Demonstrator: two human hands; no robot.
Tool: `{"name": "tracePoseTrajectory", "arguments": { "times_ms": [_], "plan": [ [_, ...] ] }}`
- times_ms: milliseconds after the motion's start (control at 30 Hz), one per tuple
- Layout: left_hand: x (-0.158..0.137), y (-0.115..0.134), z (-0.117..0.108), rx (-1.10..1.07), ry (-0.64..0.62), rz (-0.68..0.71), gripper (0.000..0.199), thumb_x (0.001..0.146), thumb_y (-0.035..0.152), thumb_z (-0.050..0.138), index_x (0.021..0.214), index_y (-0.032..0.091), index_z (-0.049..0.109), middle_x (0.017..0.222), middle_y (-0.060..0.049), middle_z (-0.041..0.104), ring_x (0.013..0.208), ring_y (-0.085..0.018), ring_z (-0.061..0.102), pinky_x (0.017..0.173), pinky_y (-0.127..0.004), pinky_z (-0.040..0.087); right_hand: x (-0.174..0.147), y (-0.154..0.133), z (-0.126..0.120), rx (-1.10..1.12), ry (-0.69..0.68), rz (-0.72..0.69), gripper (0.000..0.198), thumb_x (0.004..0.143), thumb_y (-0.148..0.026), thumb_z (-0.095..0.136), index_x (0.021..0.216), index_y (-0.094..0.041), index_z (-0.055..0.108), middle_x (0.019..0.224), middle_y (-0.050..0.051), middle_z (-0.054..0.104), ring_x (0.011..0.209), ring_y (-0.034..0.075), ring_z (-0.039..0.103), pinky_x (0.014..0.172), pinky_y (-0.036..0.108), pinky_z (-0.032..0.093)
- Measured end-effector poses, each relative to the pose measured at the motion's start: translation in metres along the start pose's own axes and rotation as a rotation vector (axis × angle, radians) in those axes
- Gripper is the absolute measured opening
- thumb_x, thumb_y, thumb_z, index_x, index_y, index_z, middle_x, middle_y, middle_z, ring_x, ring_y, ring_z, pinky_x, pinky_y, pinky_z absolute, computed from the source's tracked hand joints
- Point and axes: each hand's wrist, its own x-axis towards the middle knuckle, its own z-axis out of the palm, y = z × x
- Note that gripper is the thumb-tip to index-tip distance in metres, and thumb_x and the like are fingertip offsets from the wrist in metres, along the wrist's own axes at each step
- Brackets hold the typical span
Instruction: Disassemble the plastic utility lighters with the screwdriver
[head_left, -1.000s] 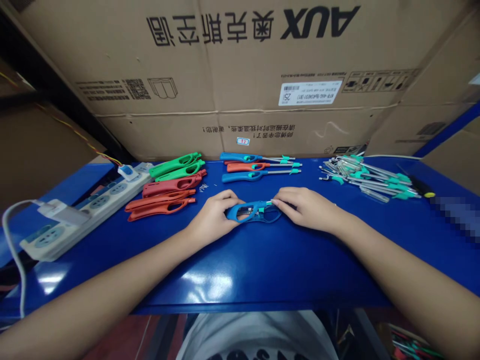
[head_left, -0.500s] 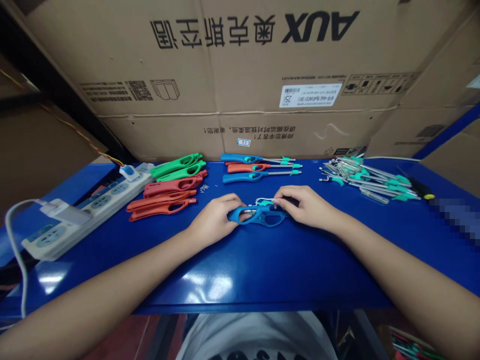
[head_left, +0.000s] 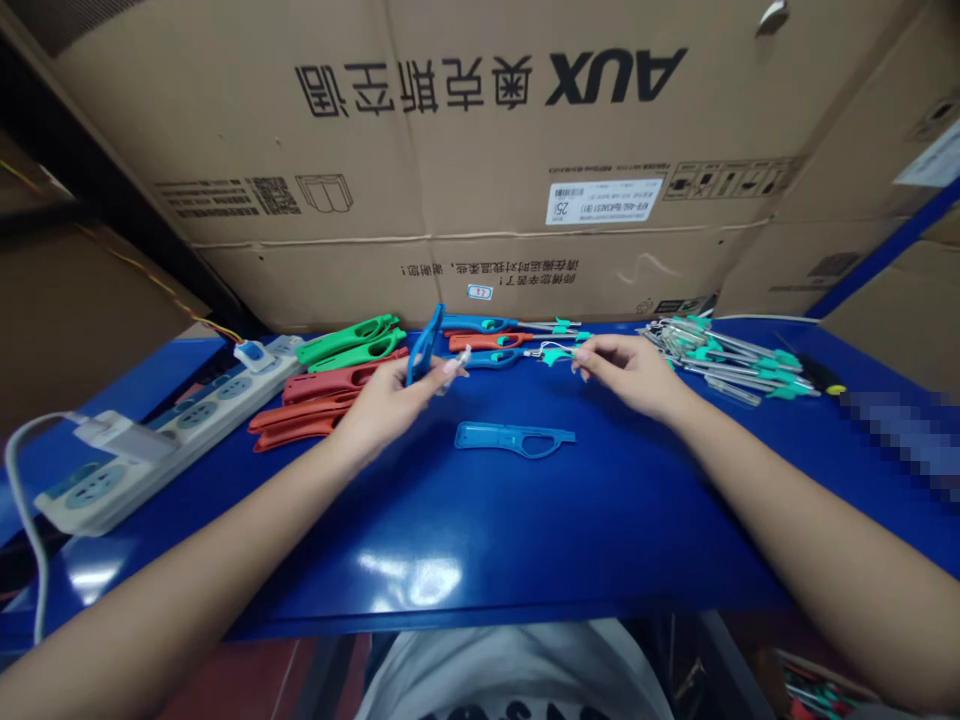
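Note:
My left hand [head_left: 390,400] is closed on one blue lighter casing half [head_left: 426,345], which stands up tilted between its fingers. A small clear and silvery part [head_left: 456,368] also sits at those fingertips. My right hand [head_left: 626,370] pinches a lighter's inner assembly, with a green trigger piece [head_left: 553,355] and a thin white wire hanging from it. What else the right fingers cover is hidden. The other blue casing half [head_left: 517,440] lies hollow side up on the blue table [head_left: 525,540], below and between my hands, touched by neither.
Green casings [head_left: 352,343] and red casings [head_left: 307,405] lie at the left, beside a power strip [head_left: 180,430]. Lighters with metal tubes [head_left: 540,326] lie at the back. Several loose tubes with green pieces [head_left: 727,355] and a screwdriver [head_left: 821,378] are on the right, before a cardboard wall [head_left: 360,200].
The blue casing has come apart into two halves. My left hand has lifted one half up and left; my right hand has drawn the inner assembly up and away.

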Motion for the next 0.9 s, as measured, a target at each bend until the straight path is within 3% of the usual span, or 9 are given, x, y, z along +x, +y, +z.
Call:
{"name": "tracePoseTrajectory", "arguments": {
  "times_ms": [100, 233, 367, 500, 567, 633, 700, 800, 900],
  "plan": [
    [-0.005, 0.003, 0.028, -0.328, -0.117, -0.193, 0.054, 0.076, 0.062, 0.076, 0.096, 0.013, 0.073, 0.061, 0.005, 0.047, 0.047, -0.006, 0.029, 0.046, -0.022, 0.02, -0.005, -0.011, 0.009, 0.186, -0.088, 0.064, 0.048, 0.085, -0.066, 0.065, 0.075, -0.018, 0.065, 0.067, 0.0, 0.06, 0.052, 0.008, 0.042, 0.05, 0.024, 0.034],
    [-0.006, 0.008, 0.062, -0.517, -0.191, -0.282, 0.042, 0.079, 0.053, 0.076, 0.078, 0.014, 0.061, 0.056, 0.007, 0.041, 0.044, -0.004, 0.023, 0.045, -0.021, 0.018, -0.012, -0.022, 0.022, 0.369, -0.276, 0.184, 0.045, 0.086, -0.064, 0.067, 0.089, -0.018, 0.065, 0.056, -0.008, 0.046, 0.044, 0.006, 0.036, 0.041, 0.021, 0.027],
    [-0.002, 0.016, 0.079, -0.532, -0.193, -0.229, 0.033, 0.081, 0.043, 0.074, 0.074, 0.018, 0.055, 0.052, 0.01, 0.032, 0.045, -0.006, 0.021, 0.045, -0.021, 0.019, -0.015, -0.024, 0.024, 0.389, -0.389, 0.229, 0.042, 0.09, -0.06, 0.064, 0.09, -0.019, 0.061, 0.053, -0.008, 0.05, 0.038, 0.005, 0.04, 0.039, 0.018, 0.029],
    [-0.002, 0.019, 0.086, -0.437, -0.153, -0.182, 0.024, 0.079, 0.036, 0.073, 0.079, 0.016, 0.062, 0.056, 0.008, 0.037, 0.048, -0.006, 0.025, 0.047, -0.021, 0.019, -0.015, -0.022, 0.024, 0.504, -0.457, 0.255, 0.039, 0.093, -0.059, 0.061, 0.09, -0.02, 0.059, 0.053, -0.007, 0.056, 0.036, 0.005, 0.039, 0.036, 0.018, 0.026],
    [-0.001, 0.018, 0.086, -0.377, -0.144, -0.182, 0.026, 0.082, 0.04, 0.069, 0.087, 0.015, 0.067, 0.059, 0.007, 0.04, 0.049, -0.007, 0.027, 0.048, -0.022, 0.021, -0.013, -0.022, 0.019, 0.522, -0.459, 0.256, 0.042, 0.091, -0.062, 0.061, 0.091, -0.02, 0.059, 0.051, -0.008, 0.05, 0.036, 0.006, 0.034, 0.036, 0.019, 0.024],
    [0.0, 0.017, 0.082, -0.295, -0.142, -0.183, 0.032, 0.085, 0.041, 0.067, 0.103, 0.015, 0.07, 0.067, 0.004, 0.049, 0.053, -0.008, 0.036, 0.051, -0.022, 0.029, -0.008, -0.02, 0.005, 0.417, -0.369, 0.227, 0.045, 0.089, -0.066, 0.06, 0.09, -0.021, 0.06, 0.048, -0.01, 0.04, 0.038, 0.006, 0.029, 0.039, 0.02, 0.023],
    [0.003, 0.014, 0.074, -0.139, -0.161, -0.114, 0.036, 0.083, 0.031, 0.067, 0.116, 0.016, 0.069, 0.086, -0.001, 0.059, 0.068, -0.012, 0.052, 0.061, -0.024, 0.042, -0.003, -0.014, -0.021, 0.125, -0.197, 0.151, 0.045, 0.09, -0.065, 0.057, 0.086, -0.021, 0.062, 0.052, -0.008, 0.041, 0.045, 0.008, 0.034, 0.045, 0.022, 0.03],
    [0.007, 0.011, 0.056, 0.181, -0.285, 0.167, 0.041, 0.08, 0.015, 0.065, 0.121, 0.018, 0.069, 0.113, -0.008, 0.059, 0.106, -0.022, 0.059, 0.092, -0.035, 0.05, 0.001, 0.01, -0.074, -0.488, 0.035, 0.007, 0.035, 0.093, -0.051, 0.053, 0.077, -0.02, 0.062, 0.076, 0.005, 0.064, 0.069, 0.017, 0.056, 0.066, 0.03, 0.043],
    [0.008, 0.009, 0.04, 0.379, -0.464, 0.462, 0.044, 0.084, 0.013, 0.062, 0.128, 0.019, 0.066, 0.125, -0.011, 0.054, 0.12, -0.025, 0.056, 0.108, -0.041, 0.045, -0.004, 0.046, -0.122, -0.839, 0.063, 0.067, 0.029, 0.092, -0.04, 0.047, 0.081, -0.02, 0.066, 0.085, 0.01, 0.071, 0.081, 0.024, 0.062, 0.077, 0.036, 0.048]
  ]
}}
